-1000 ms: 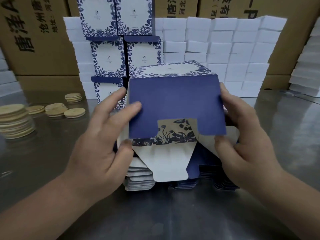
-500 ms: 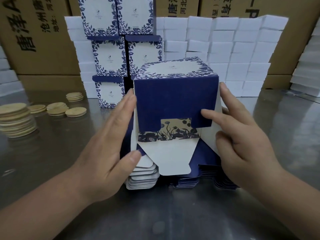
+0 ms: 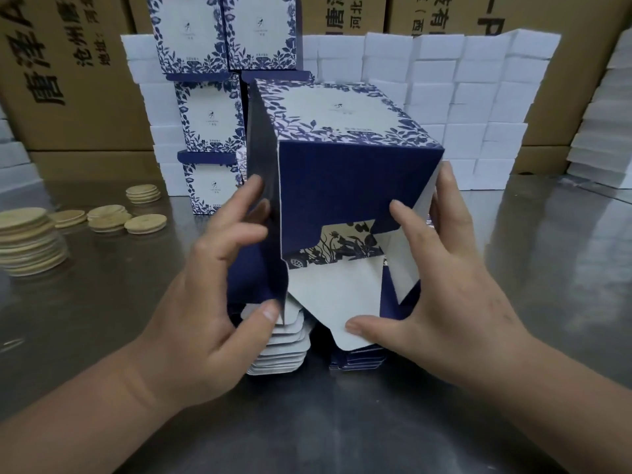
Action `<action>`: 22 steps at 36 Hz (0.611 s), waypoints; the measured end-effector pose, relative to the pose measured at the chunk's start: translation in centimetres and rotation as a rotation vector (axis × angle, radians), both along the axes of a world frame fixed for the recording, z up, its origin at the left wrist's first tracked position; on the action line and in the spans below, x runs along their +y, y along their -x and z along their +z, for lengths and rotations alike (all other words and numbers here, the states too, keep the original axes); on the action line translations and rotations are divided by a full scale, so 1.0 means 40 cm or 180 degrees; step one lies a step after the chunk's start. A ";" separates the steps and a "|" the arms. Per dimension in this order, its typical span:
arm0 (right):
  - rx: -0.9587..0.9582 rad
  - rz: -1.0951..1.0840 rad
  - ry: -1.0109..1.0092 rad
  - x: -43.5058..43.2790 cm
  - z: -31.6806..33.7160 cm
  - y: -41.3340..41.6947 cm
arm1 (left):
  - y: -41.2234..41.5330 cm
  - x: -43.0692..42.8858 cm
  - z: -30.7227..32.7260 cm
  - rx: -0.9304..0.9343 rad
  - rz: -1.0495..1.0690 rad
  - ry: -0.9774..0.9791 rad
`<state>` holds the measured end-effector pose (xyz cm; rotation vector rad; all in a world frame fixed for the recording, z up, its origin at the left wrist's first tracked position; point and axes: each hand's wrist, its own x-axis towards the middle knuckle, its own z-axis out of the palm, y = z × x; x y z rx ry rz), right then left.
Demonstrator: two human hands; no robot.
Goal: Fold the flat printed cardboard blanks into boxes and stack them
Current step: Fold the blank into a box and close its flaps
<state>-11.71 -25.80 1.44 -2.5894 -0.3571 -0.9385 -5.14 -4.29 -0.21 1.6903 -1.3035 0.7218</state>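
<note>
Half-folded box (image 3: 355, 186) up in both hands at mid-desk, just above the pile of flat blanks (image 3: 280, 350), floral top face tilted away. Left hand (image 3: 212, 302) pinching the navy side flap (image 3: 263, 200), thumb at its lower corner, fingers curled on its outer face. Right hand (image 3: 455, 295) gripping the box's right side: thumb on the white tongue flap (image 3: 335, 299), forefinger on the navy front panel, other fingers wrapped round the right flap (image 3: 407, 268).

Looks like the end-closing step. Best done by swinging both side flaps in square to the walls first, then bringing the white tongue up over them and tucking it under the notched navy panel. Firm along the creases, no force on the printed faces, corners kept true so the box stacks flat.

Finished boxes (image 3: 208, 114) stacked far left on the desk (image 3: 102, 336), top row cut off by the frame. Box interior and far wall out of sight; the locking slot possibly behind the notch, hard to tell. Most of the blank pile covered by hands and box.
</note>
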 end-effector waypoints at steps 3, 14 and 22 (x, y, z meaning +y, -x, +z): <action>0.0034 -0.0014 0.0003 0.009 0.002 0.005 | 0.004 -0.002 0.004 -0.0070 0.0318 -0.0162; -0.0114 0.0203 0.0050 0.014 -0.011 0.008 | 0.007 -0.007 0.009 -0.0197 0.1150 -0.0494; -0.0405 0.0507 0.0293 0.009 -0.030 0.002 | 0.000 -0.017 0.002 0.0081 0.1130 0.0441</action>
